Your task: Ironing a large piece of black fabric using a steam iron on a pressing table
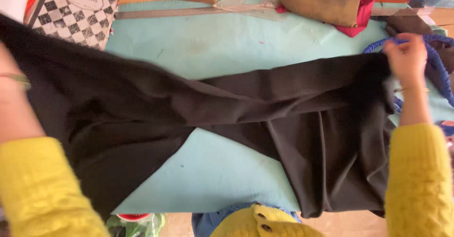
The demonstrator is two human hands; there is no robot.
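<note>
Overhead, the right hand (405, 57) pinches one end of the black fabric (189, 114), stretched across the pale turquoise desk (213, 48), while the left hand (7, 71) at the opposite end is mostly out of view, its grip impossible to tell.

Your counter (213, 43), covered in pale turquoise, carried a long metal ruler (165, 13), a black-and-white checkered box (75, 11) and draped black fabric (142, 109).

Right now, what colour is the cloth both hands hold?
Plain black cloth, no pattern, stretched over the light turquoise table; head view.
</note>
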